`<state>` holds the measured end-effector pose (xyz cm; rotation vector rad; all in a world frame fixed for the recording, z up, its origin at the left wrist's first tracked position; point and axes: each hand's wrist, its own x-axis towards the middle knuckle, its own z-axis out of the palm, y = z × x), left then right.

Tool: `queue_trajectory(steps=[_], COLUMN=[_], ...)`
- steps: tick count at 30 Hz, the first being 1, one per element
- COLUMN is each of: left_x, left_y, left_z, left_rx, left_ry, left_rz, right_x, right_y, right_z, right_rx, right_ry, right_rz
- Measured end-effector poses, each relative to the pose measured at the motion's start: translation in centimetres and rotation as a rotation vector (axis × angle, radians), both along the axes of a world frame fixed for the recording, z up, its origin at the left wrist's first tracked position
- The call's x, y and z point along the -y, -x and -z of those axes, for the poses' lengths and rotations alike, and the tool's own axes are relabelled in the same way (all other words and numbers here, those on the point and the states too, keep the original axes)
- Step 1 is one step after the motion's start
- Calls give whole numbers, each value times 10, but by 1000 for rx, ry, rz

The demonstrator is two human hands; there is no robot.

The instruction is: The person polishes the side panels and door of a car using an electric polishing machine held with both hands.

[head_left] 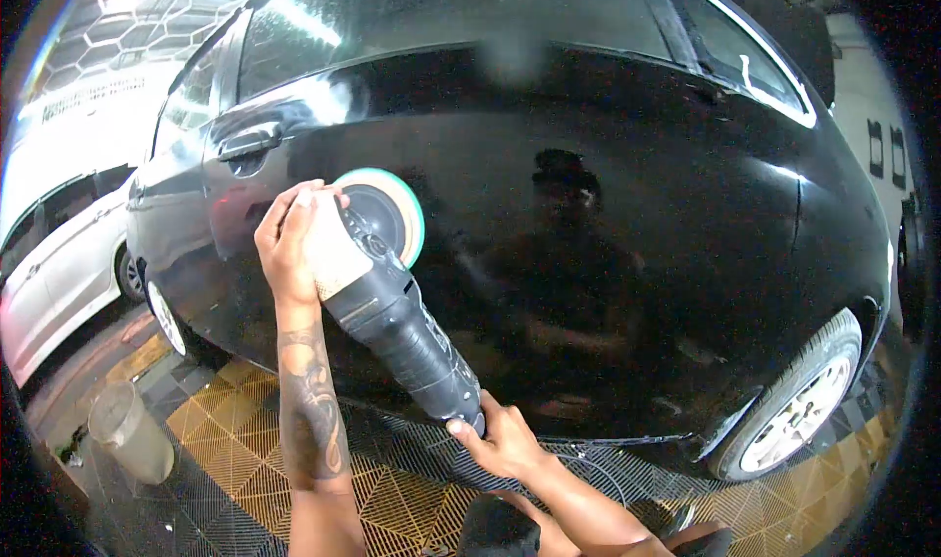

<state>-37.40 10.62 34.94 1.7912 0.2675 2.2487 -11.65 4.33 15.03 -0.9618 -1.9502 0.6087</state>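
A black and white car polisher point(397, 322) is held between my two hands, slanting from upper left to lower right. Its round pad with a green edge point(416, 214) is against the black car door point(549, 292), below and right of the door handle point(250, 141). My left hand point(291, 233) wraps the white head of the polisher, its fingers over the top. My right hand point(502, 439) grips the dark rear end of the body. Part of the pad's face is hidden behind the tool.
The car's front wheel point(799, 410) stands at lower right. A translucent bucket point(130, 430) sits on the floor at lower left, and a white car point(74, 243) is parked beyond. Yellow and black grid tiles point(235, 420) cover the floor; a cable point(598, 464) runs near my right arm.
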Motion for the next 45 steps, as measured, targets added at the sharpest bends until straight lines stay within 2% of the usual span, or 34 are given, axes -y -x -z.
queue_trajectory(steps=[8,10,12,14,16,18,20,23,24,25,28,30,32,33,34,35,36,37,38,39,40,41,42,43,44,45], left_x=[16,18,25,35,37,45,51,66,71,74,65,73,82,85,81,81,76,69,67,63,79,85,95,105,116,139], left_y=[-77,-97,-126,-154,-181,-210,-239,-286,-302,-319,-369,-402,-428,-437,-452,-457,-454,-479,-463,-446,-403,-368,-316,-264,-204,-139], left_z=[21,27,31,35,43,52,59,60,59,60,63,62,60,62,66,68,73,88,101,114,129,156,189,224,262,293], left_rx=[8,-112,-103,-165,-176,-202,-219,-223,-240,-253,-310,-328,-330,-310,-256,-150,-383,-162,-104,-42,-111,-35,-66,-99,-195,-426], left_ry=[-8,-47,-43,-21,-44,-10,7,59,20,4,-143,-112,-97,-99,-88,-156,-36,-146,-204,-253,-238,-230,-183,-137,-14,323], left_rz=[103,37,69,-1,18,39,43,166,126,138,155,231,274,262,373,320,440,249,141,27,36,-17,-73,-130,-278,-381], right_x=[12,17,25,38,54,56,59,62,61,58,70,70,56,56,53,49,33,32,26,15,9,7,8,17,26,24], right_y=[-53,-74,-90,-101,-114,-128,-140,-153,-159,-170,-201,-220,-258,-276,-289,-295,-349,-350,-361,-355,-348,-343,-341,-319,-295,-287], right_z=[41,50,55,51,36,31,12,-2,-4,-7,-5,8,49,55,57,58,83,73,69,64,61,59,58,44,30,25], right_rx=[-91,-94,-82,-174,-328,-282,-35,-141,-210,-174,-294,-406,-206,-181,-156,-431,-162,-184,-215,-190,-329,-469,-613,-479,-346,-309], right_ry=[-28,33,-11,23,-71,-114,-543,-512,-477,-608,-425,-355,-648,-667,-677,-628,-782,-749,-802,-721,-676,-634,-604,-626,-650,-666], right_rz=[7,25,69,104,174,245,379,478,536,622,725,810,986,1040,1073,878,1032,1043,873,767,699,664,662,765,869,903])
